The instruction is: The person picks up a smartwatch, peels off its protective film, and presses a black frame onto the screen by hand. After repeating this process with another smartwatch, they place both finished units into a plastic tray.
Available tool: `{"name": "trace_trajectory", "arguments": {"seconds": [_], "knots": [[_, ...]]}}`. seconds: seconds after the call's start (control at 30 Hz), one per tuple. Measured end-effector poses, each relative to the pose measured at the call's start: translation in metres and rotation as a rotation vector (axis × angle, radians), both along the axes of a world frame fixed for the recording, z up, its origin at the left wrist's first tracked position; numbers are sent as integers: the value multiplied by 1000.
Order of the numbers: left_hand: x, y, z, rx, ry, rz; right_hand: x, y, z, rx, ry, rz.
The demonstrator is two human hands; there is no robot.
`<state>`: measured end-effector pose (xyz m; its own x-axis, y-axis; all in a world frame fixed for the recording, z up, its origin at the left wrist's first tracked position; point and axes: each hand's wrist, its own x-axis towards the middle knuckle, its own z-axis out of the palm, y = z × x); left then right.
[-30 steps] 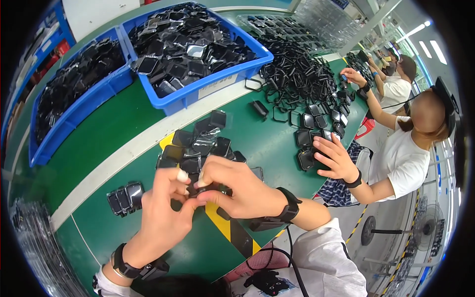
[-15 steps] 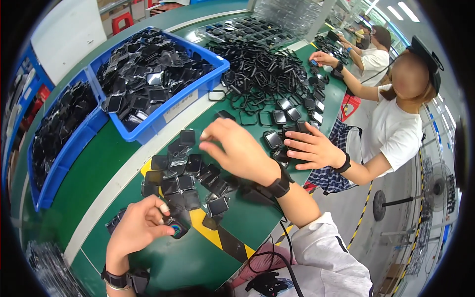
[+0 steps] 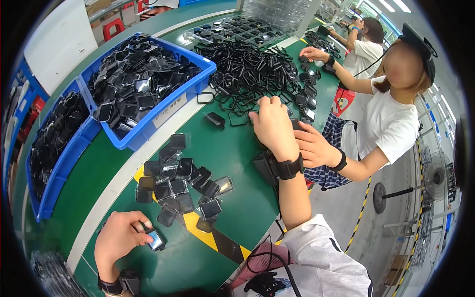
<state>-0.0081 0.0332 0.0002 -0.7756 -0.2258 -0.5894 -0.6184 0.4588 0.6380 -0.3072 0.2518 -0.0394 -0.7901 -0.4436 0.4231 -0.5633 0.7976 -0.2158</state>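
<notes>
My left hand [image 3: 121, 238], low on the left, is closed in a pinch on a small square watch case [image 3: 157, 240] with a shiny pale-blue face, held just over the green table. My right hand [image 3: 275, 126] stretches away to the near edge of the heap of thin black square frames [image 3: 247, 69]. Its back faces me and its fingertips curl out of sight, so whether it holds anything is hidden. A co-worker's hand [image 3: 315, 145] lies right beside it. Between my hands lie several dark square pieces in clear film [image 3: 178, 186], loosely bunched.
Two blue bins [image 3: 170, 106] full of dark square pieces stand at the left. A clear tray [image 3: 232, 30] of small parts lies beyond the frames. Yellow-black tape [image 3: 200, 230] crosses the green table. A co-worker [image 3: 396, 119] sits at the right edge.
My right hand has moved right and away, from above the film-wrapped pieces to the frames. My left hand has drawn lower and left with the watch case, whose face now looks paler.
</notes>
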Motion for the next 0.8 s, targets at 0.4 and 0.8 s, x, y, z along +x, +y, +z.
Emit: {"name": "trace_trajectory", "arguments": {"seconds": [0.4,0.8], "knots": [[-14,46,-1,-18,567,12,-24,12,-7,88,-212,4],[-21,88,-66,992,1024,537,118,-50,24,-349,-759,919]]}}
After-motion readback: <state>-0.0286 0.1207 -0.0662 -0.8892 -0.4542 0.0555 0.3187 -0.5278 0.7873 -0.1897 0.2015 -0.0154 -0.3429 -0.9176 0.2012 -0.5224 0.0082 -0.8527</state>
